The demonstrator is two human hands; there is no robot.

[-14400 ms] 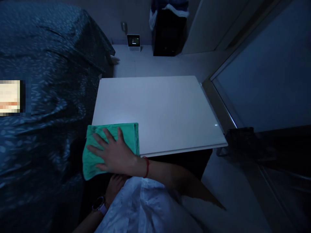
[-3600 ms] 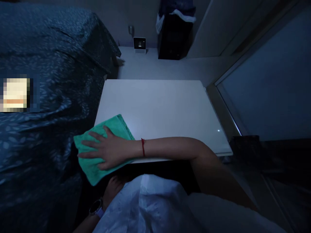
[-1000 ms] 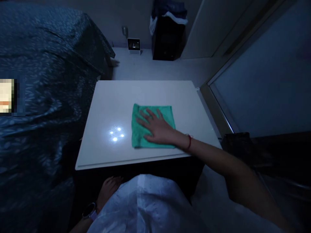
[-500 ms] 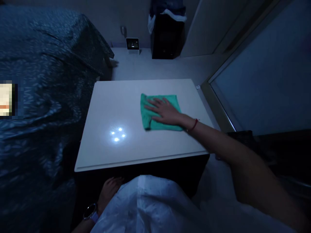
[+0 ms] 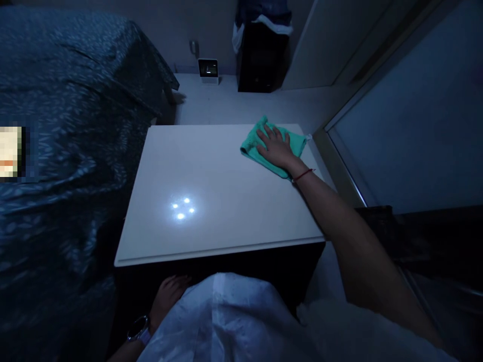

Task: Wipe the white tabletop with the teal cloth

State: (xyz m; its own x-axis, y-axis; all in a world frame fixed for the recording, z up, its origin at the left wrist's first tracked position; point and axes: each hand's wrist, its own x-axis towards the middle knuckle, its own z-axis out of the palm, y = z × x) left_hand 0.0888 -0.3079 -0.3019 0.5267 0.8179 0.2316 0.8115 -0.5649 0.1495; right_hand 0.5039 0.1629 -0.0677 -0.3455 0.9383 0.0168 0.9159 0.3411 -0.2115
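The right hand [image 5: 275, 148] lies open and flat, fingers spread, pressing a green cloth [image 5: 251, 146] onto the far right corner of a white tabletop [image 5: 226, 221]. The left hand [image 5: 168, 296], loosely curled and empty, hangs below the near edge. A patterned bedspread [image 5: 75, 125] lies left of the table.

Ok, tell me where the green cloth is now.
In the head view, the green cloth lies rumpled at the far right corner of the white tabletop, under the person's right hand.

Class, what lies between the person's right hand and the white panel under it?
In the head view, a green cloth lies between the right hand and the white panel.
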